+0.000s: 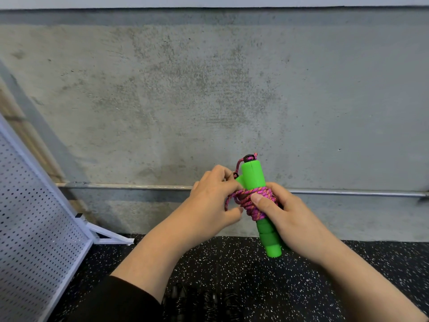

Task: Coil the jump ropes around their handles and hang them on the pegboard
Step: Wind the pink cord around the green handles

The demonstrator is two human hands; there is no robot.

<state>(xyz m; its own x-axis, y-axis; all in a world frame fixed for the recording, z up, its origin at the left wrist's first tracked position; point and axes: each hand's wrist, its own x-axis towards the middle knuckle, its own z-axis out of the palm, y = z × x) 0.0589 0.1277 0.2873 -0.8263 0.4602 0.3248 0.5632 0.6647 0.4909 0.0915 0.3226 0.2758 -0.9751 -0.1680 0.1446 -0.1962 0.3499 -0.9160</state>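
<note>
Two bright green jump rope handles [254, 176] stand upright side by side in front of the concrete wall, the second one mostly hidden behind my left hand. A pink braided rope [257, 205] is coiled several times around their middle. My right hand [287, 217] grips the handles over the coil, thumb pressing on the rope. My left hand [216, 198] pinches a loose loop of the pink rope at the left of the coil. The white pegboard [34, 217] leans at the far left, standing on a white foot.
A metal pipe [348, 193] runs along the concrete wall behind my hands. The floor is black speckled rubber [243, 275]. Dark objects, perhaps black ropes [204, 300], lie on the floor at the bottom centre, too dim to tell.
</note>
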